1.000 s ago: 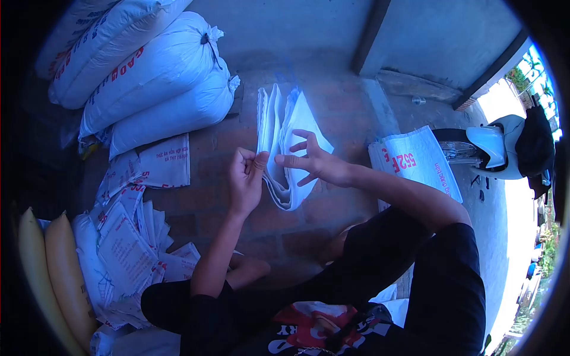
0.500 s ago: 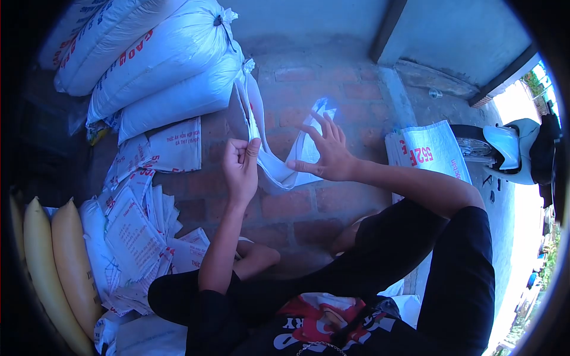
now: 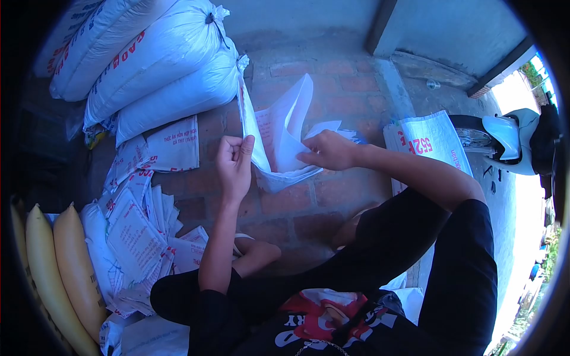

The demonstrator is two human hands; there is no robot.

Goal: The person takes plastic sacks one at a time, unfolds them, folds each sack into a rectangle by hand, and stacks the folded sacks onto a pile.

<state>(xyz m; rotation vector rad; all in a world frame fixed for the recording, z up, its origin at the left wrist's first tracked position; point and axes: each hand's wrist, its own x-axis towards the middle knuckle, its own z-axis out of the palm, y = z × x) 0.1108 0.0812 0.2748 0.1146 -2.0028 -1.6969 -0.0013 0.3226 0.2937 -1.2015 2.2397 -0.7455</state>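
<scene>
A white woven sack [image 3: 285, 139], bent into a U shape with loose layers, hangs between my two hands above the brick floor. My left hand [image 3: 236, 163] is closed on the sack's left part, with the thumb pressed over the edge. At the sack's right part, my right hand [image 3: 332, 150] pinches a layer between thumb and curled fingers. Faint printing shows on an inner face of the sack. The far corners of the sack stick out beyond my right hand.
Full white sacks [image 3: 172, 65] are stacked at the upper left. Folded printed sacks [image 3: 133, 237] lie in a pile at the left, beside yellow sacks [image 3: 77, 261]. More flat sacks [image 3: 430, 142] lie at the right, near a motorbike [image 3: 504, 142]. Brick floor [image 3: 285, 207] shows between my legs.
My right hand, spread open before, has closed on the sack's right part. The sack's layers have spread apart, and one now stands up in a peak between my hands.
</scene>
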